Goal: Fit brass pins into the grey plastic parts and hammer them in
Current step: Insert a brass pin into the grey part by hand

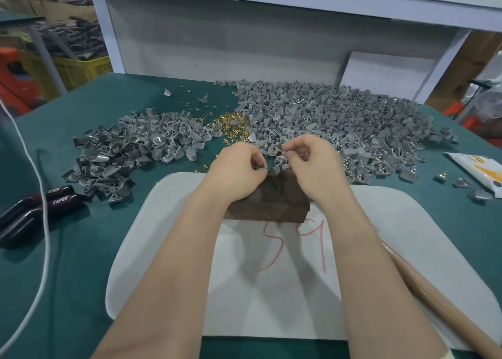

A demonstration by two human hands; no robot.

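My left hand [239, 168] pinches a small grey plastic part [274, 170] at the far edge of a dark wooden block [269, 198]. My right hand [312, 165] is beside it, its fingertips pinching something small that looks like a brass pin, too tiny to be sure. A heap of brass pins [233, 126] lies just beyond the hands. Big piles of grey plastic parts lie at the left [130, 152] and right [339, 117]. The block stands on a white mat [380, 236] marked with red numerals.
A wooden hammer handle [440, 299] lies along the mat's right side. Black tools labelled TAPER [38, 209] and a white cord [40, 222] lie at the left. A white and orange packet [480, 168] is at the right edge, a grey shelf frame [244, 32] behind.
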